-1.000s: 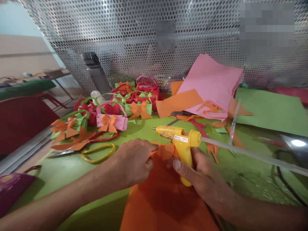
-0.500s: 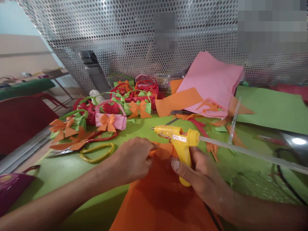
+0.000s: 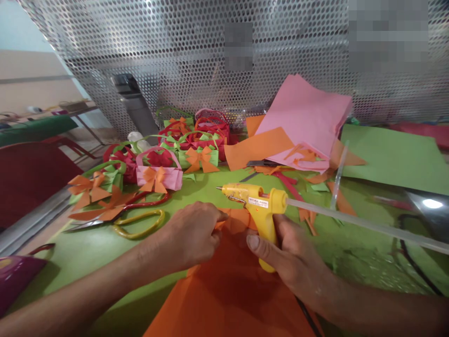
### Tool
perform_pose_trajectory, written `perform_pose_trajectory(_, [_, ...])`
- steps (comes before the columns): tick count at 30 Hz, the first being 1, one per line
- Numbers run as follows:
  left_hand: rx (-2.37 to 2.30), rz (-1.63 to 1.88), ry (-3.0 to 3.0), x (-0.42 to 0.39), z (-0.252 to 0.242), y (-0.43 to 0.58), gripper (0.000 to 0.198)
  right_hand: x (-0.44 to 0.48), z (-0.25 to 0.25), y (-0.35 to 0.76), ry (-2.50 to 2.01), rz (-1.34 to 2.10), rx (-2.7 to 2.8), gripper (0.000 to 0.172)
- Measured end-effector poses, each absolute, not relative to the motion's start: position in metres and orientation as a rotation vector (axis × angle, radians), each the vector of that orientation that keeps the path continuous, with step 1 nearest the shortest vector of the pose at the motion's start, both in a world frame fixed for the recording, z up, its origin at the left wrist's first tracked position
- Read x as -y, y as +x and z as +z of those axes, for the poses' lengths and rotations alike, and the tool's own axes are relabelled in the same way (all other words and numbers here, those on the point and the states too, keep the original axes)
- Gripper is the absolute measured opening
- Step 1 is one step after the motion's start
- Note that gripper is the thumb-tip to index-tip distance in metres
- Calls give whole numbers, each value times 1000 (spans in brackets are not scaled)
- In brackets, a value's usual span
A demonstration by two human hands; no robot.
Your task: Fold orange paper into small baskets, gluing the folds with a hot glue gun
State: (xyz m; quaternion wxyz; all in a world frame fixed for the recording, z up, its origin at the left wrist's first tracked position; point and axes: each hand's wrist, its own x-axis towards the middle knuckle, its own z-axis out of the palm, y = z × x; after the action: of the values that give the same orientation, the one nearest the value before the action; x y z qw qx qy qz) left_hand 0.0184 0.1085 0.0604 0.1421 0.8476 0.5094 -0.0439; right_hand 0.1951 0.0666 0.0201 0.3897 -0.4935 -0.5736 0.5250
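A large sheet of orange paper (image 3: 238, 285) lies in front of me, with folds along its far end. My left hand (image 3: 194, 231) is closed at the left side of those folds, fingers curled and pressed onto the paper. My right hand (image 3: 294, 257) grips the handle of a yellow glue gun (image 3: 264, 213) above the paper. The gun's nozzle points left, just beyond my left fingertips. A long clear glue stick (image 3: 351, 220) juts out of its back. Some of my right fingers are hidden behind the handle.
Scissors (image 3: 138, 229) with red and yellow handles lie left, near small paper bags (image 3: 159, 178) with bows. Farther back stand a grey bottle (image 3: 136, 107) and a perforated metal panel (image 3: 196, 47). Pink paper (image 3: 301, 117), green paper (image 3: 393, 159) and scraps lie right.
The whole view has shifted slightly, and the near part of the orange paper spreads a little farther left. Both hands keep nearly the same pose, with the glue gun still held.
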Motion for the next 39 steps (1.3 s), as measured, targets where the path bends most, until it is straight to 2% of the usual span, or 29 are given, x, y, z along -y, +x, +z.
perform_pose_trajectory(8, [-1495,-203,2427,-109,64,22,24,-68,21,195,-1208,1369,1440,32])
perform_pose_trajectory(13, [-1486,-223,2414,-108,66,23,24,-68,18,195,-1248,1317,1460,26])
perform_pose_trajectory(16, [-1448,-233,2437,-108,64,21,29,-69,17,194,-1264,1330,1449,26])
perform_pose_trajectory(21, [-1426,-255,2475,-111,60,19,27,-69,18,194,-1261,1329,1442,27])
perform_pose_trajectory(29, [-1311,-206,2424,-113,56,15,41,-68,17,193,-1294,1365,1419,27])
perform_pose_trajectory(33, [-1193,-150,2241,-122,66,8,25,-68,15,194,-1285,1351,1414,28])
perform_pose_trajectory(34, [-1182,-150,2177,-126,69,3,26,-68,14,194,-1296,1351,1416,29])
perform_pose_trajectory(37, [-1303,-157,2177,-136,73,-13,47,-67,12,195,-1347,1346,1434,33])
perform_pose_trajectory(39, [-1426,-147,2252,-138,71,-23,45,-67,12,195,-1366,1340,1453,35])
